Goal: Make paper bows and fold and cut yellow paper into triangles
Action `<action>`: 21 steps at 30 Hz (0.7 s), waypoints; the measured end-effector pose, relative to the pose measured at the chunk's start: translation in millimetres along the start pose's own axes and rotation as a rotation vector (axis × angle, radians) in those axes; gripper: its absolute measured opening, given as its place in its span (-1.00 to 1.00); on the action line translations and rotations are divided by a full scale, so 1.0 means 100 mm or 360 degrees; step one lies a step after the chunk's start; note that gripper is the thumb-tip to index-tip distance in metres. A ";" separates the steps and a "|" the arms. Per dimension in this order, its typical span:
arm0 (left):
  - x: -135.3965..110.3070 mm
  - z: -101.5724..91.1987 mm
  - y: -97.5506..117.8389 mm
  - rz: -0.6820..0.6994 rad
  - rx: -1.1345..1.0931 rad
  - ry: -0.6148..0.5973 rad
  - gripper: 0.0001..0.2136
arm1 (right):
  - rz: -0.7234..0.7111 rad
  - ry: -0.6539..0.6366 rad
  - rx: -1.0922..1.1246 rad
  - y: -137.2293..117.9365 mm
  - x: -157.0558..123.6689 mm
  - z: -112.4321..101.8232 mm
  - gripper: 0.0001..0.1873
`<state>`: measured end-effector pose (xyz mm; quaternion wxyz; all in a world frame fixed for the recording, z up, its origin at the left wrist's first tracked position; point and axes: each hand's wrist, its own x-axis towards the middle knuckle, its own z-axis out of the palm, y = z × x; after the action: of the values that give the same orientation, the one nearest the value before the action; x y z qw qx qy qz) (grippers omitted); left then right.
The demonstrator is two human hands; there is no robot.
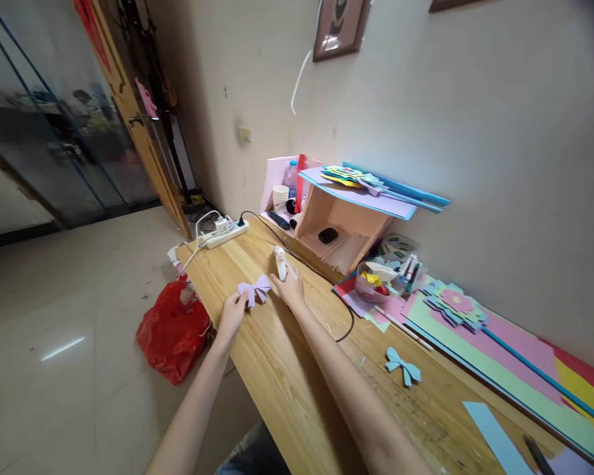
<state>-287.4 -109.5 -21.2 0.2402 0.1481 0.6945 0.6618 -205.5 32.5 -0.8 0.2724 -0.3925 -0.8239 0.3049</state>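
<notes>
My left hand [231, 313] pinches a lilac paper bow [255, 290] and holds it just above the wooden table [287, 376]. My right hand [290, 287] is closed round a white glue gun [280, 262], whose tip points toward the bow. The gun's black cable [321, 274] runs back across the table to a white power strip [226, 233]. A light blue paper bow [402, 365] lies flat on the table to the right of my right arm.
A red plastic bag [172, 331] hangs at the table's left edge. Against the wall stand a small cardboard shelf [344, 227] with paper flowers, a bowl of scraps [376, 282], markers and stacked coloured foam sheets [499, 356]. A tiled floor lies to the left.
</notes>
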 end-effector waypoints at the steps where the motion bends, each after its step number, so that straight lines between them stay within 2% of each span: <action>1: 0.03 -0.01 0.00 0.0016 0.0004 0.0012 -0.56 | 0.0000 -0.0002 0.0018 0.00 0.04 0.04 -0.67; 3: 0.07 -0.03 0.01 0.0052 0.0010 0.0022 -0.56 | 0.0000 -0.0034 0.0100 0.02 0.08 0.05 -0.75; 6: 0.11 -0.03 0.05 0.0121 0.0018 0.0024 -0.58 | -0.0021 -0.0090 0.0250 0.09 0.02 -0.07 -0.72; 10: 0.16 0.03 0.11 0.0200 -0.0005 0.0040 -0.61 | -0.0100 -0.0134 0.0464 0.17 -0.28 -0.36 -0.61; 13: 0.19 0.10 0.10 0.0241 -0.0053 0.0050 -0.65 | -0.0096 -0.0198 0.0719 0.21 -0.52 -0.51 -0.61; 16: 0.19 0.16 0.09 0.0252 -0.0097 0.0045 -0.67 | -0.0015 -0.0261 0.0810 0.21 -0.69 -0.53 -0.62; 21: 0.14 0.18 0.10 0.0240 -0.0123 0.0004 -0.70 | -0.0073 -0.0375 0.0701 0.17 -0.80 -0.43 -0.67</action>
<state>-290.9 -86.3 -13.7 0.1944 0.1898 0.6557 0.7045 -124.2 -10.9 -1.1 0.2602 -0.2665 -0.7725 0.5143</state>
